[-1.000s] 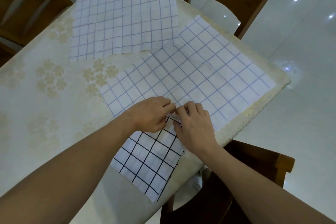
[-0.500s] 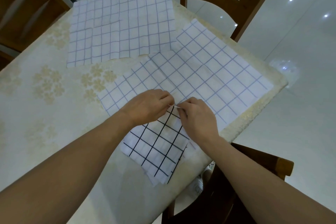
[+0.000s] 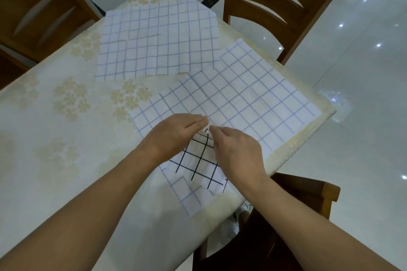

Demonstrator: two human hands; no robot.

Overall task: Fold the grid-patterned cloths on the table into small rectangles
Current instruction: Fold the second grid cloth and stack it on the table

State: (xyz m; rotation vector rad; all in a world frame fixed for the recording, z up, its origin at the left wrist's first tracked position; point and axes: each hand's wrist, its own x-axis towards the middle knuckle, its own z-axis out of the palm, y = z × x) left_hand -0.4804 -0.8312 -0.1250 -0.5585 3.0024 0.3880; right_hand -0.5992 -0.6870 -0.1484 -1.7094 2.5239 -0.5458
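Note:
A white cloth with a black grid (image 3: 199, 161) lies folded near the table's front right edge, and a paler-lined layer (image 3: 187, 197) sticks out below it. My left hand (image 3: 176, 136) lies over its far left part with the fingers stretched straight. My right hand (image 3: 239, 152) has its fingers bent down and pinches the far corner of the cloth, where the two hands almost meet. A large blue-grid cloth (image 3: 246, 99) is spread flat just beyond. Another blue-grid cloth (image 3: 158, 39) lies flat at the far end of the table.
The table (image 3: 55, 138) has a cream cover with a flower print. Its right edge runs close to my hands. Wooden chairs stand at the far right (image 3: 284, 6), the near right (image 3: 308, 191) and the far left (image 3: 37, 13). Shiny white floor lies to the right.
The black-grid cloth's near part has been folded up toward its far edge, so it now looks shorter. My left fingers went from curled to stretched out. The camera moved closer.

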